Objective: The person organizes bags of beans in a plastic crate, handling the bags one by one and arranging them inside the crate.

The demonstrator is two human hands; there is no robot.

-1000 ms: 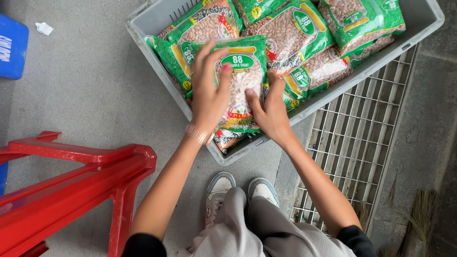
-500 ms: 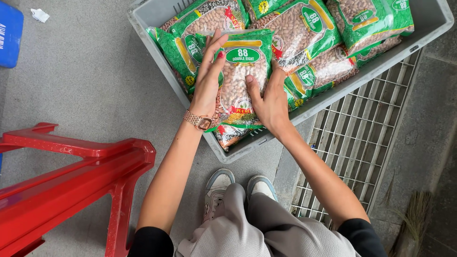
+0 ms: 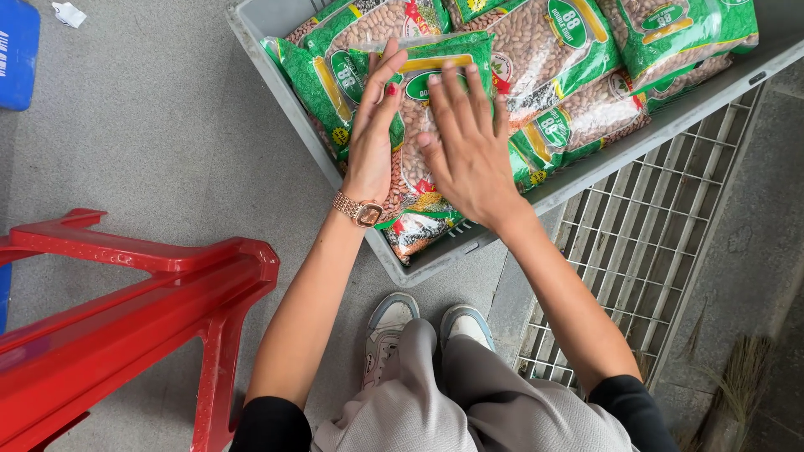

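Note:
A grey plastic crate point(image 3: 586, 172) on the floor holds several green bags of brown beans. My left hand point(image 3: 373, 134) lies along the left edge of the nearest bag of beans point(image 3: 423, 109), fingers straight and together, a gold watch on its wrist. My right hand point(image 3: 469, 146) presses flat on top of that same bag with fingers spread. Neither hand grips the bag. The bag lies on other bags at the crate's near left corner. More bean bags point(image 3: 569, 59) fill the crate to the right.
A red plastic frame point(image 3: 126, 293) stands at the lower left. A metal drain grate point(image 3: 636, 251) lies under the crate's right side. A blue object point(image 3: 17, 50) sits at the top left, with a white scrap point(image 3: 69, 12) nearby. My shoes point(image 3: 427, 331) stand just below the crate.
My right hand has slid from the bag's lower right side up onto its top and spread flat. My left hand has straightened along the bag's left edge.

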